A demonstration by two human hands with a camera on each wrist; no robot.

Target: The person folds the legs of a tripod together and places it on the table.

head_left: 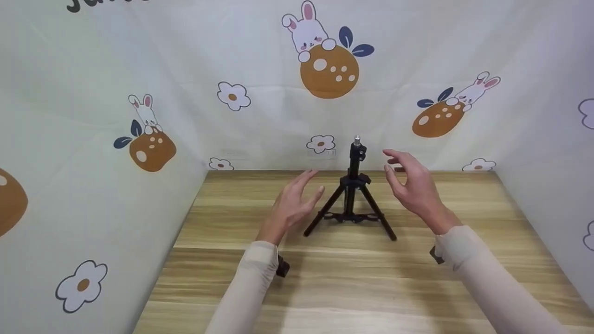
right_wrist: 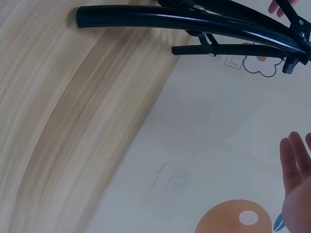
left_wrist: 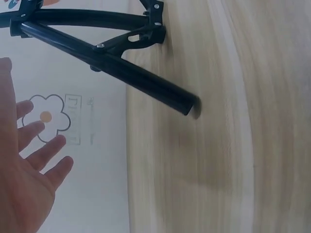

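A small black tripod stand (head_left: 353, 181) stands upright on the wooden table, its legs spread and a silver screw tip on top. To its left is my left hand (head_left: 293, 204), fingers extended and apart from the stand. My right hand (head_left: 413, 185) is raised on the other side near the upper post, fingers loosely bent, holding nothing. In the left wrist view, the left hand (left_wrist: 24, 179) shows spread fingers beside a tripod leg (left_wrist: 141, 77). The right wrist view has the right hand (right_wrist: 297, 184) at the edge, below the tripod legs (right_wrist: 146, 17).
The wood-grain table (head_left: 352, 287) lies under the stand. Pale cloth walls (head_left: 264, 134) printed with rabbits, oranges and flowers enclose the back and both sides. A black wrist-camera piece (head_left: 282, 266) shows at the left cuff, another (head_left: 436, 254) at the right.
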